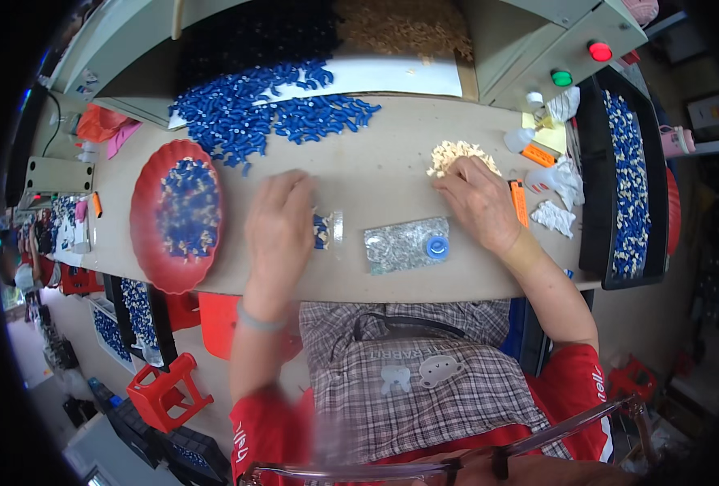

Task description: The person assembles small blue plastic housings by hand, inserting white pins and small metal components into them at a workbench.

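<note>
My right hand (481,202) is at the near edge of a small heap of cream-coloured pieces (457,154), fingers bent and pressed together. What lies between its fingertips is hidden. My left hand (282,223) hovers over the table, smeared by motion, so its fingers do not show clearly. Just right of it, partly covered, is a small group of blue and cream pieces (321,231) beside a clear strip (338,227). Between my hands rests a flattened clear plastic bottle or pouch (396,245) with a blue ring-shaped cap (436,247).
Many curved blue pieces (238,121) spread across the back left. At left stands a red scalloped tray (145,194) of blue and cream pieces. A black bin (594,178) stands right, past orange-handled tools (518,202) and crumpled tissue (554,217). Red and green buttons (599,52) sit on the machine.
</note>
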Available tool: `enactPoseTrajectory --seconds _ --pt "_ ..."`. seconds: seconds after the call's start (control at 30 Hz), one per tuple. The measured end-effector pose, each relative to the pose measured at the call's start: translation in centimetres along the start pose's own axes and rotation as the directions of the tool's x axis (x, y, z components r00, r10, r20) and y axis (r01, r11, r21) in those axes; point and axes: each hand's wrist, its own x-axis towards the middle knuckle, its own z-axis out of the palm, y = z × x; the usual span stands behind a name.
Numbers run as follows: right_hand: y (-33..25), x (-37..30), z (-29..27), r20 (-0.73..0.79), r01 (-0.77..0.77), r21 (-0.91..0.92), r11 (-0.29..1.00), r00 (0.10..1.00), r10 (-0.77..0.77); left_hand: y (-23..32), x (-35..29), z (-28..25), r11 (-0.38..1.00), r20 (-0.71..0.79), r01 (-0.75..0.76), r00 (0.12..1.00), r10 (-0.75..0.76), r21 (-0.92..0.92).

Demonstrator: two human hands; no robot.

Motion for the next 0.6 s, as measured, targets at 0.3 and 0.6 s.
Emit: enactPoseTrajectory --seconds 0.3,0.6 --pt "-1.6 -2.1 -1.9 0.027 -0.091 0.001 0.996 0.995 0.091 0.3 8.7 6.3 0.975 -0.02 -0.222 0.975 0.221 -0.016" --pt "0.0 -2.7 -2.6 0.094 -0.158 0.133 0.978 0.985 0.146 0.3 10.8 8.4 0.939 0.078 -0.286 0.958 0.276 0.193"
